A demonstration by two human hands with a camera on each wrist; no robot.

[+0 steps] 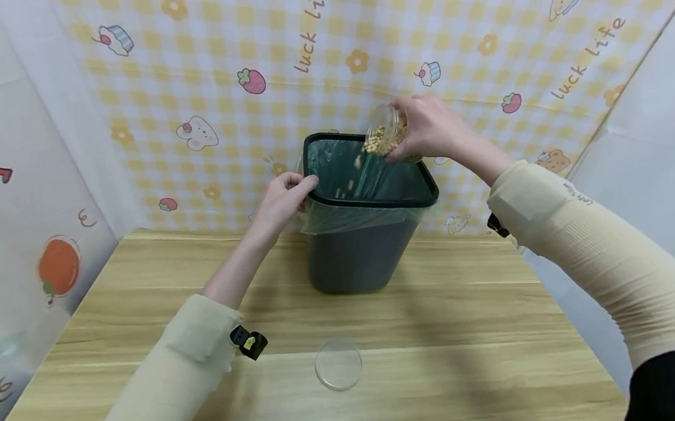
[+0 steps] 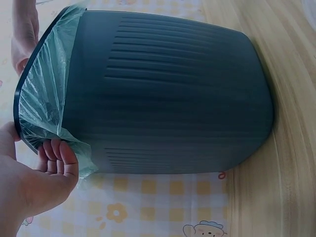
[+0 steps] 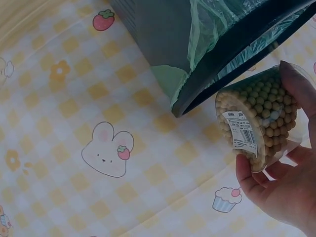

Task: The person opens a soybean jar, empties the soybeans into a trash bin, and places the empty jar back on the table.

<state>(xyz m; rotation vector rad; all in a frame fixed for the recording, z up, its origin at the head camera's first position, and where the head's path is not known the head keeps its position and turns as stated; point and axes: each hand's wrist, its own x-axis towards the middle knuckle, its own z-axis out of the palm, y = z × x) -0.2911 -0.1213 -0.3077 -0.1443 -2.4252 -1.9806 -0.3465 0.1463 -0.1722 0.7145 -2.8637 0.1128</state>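
Right hand (image 1: 429,124) grips the tilted clear jar (image 3: 264,118); left hand (image 1: 281,200) pinches the bin rim (image 1: 374,204). Likely light, stiff and slippery, the jar wants holding round its sides.

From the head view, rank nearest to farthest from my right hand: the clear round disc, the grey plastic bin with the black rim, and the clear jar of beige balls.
1. Clear jar of beige balls: held by the right hand.
2. Grey bin: left of that hand.
3. Clear round disc: on the table, in front of the bin.
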